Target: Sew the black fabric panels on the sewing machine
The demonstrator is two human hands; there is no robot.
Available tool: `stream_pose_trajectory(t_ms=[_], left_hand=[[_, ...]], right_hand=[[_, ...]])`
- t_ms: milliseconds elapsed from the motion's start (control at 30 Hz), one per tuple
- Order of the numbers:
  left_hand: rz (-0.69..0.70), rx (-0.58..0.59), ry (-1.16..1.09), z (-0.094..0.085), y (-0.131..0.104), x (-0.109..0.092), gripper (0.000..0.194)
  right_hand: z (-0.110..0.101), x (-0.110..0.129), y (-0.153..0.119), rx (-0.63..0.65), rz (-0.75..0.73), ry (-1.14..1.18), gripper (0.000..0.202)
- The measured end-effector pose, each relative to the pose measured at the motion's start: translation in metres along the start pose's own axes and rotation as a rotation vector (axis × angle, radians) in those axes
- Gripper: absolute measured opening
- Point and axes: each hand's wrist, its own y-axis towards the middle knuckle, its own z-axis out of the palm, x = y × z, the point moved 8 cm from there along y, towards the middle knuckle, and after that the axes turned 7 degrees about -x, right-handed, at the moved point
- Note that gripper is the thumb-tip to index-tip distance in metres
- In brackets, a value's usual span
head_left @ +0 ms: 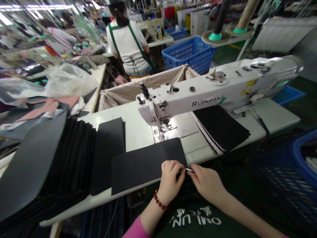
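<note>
A flat black panel (148, 165) with rounded corners lies at the front edge of the sewing table, its far edge close to the needle area of a white sewing machine (183, 97). My left hand (170, 180), with a beaded bracelet at the wrist, is closed in a pinch at the panel's near right corner. Just right of it, my right hand (208, 183) grips small metal thread snips (190, 170), mostly hidden in the fingers, with the tip at that corner. Another black panel (107, 148) lies flat to the left, partly under the first.
A thick stack of black panels (71, 155) stands at the left. More black pieces (220, 127) lie under the machine arm. Blue baskets stand behind (190, 53) and at the right (292, 175). A person in a green apron (130, 46) sits ahead, back turned.
</note>
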Motion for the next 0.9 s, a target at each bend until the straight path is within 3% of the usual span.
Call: stream_pose_trajectory(t_ms=[233, 433, 500, 633, 767, 900], left_hand=[[0.031, -0.002, 0.044, 0.003, 0.0, -0.003, 0.009], [0.121, 0.047, -0.012, -0.02, -0.01, 0.0, 0.006], [0.159, 0.049, 0.062, -0.033, -0.016, 0.006, 0.021], [0.15, 0.028, 0.305, -0.055, -0.031, 0.035, 0.046], [0.133, -0.016, 0.38, -0.098, -0.045, 0.066, 0.041], [-0.003, -0.221, 0.319, -0.179, -0.049, 0.08, 0.025]], right_hand=[[0.005, 0.001, 0.002, 0.007, -0.019, -0.065, 0.025], [-0.005, -0.017, 0.005, -0.039, 0.053, 0.008, 0.026], [-0.005, -0.02, 0.007, -0.052, 0.048, 0.06, 0.029], [0.003, -0.005, 0.016, -0.022, -0.101, 0.175, 0.04], [-0.014, -0.001, 0.032, -0.055, -0.108, 0.405, 0.026], [-0.059, -0.026, 0.048, -0.18, 0.088, 0.636, 0.026]])
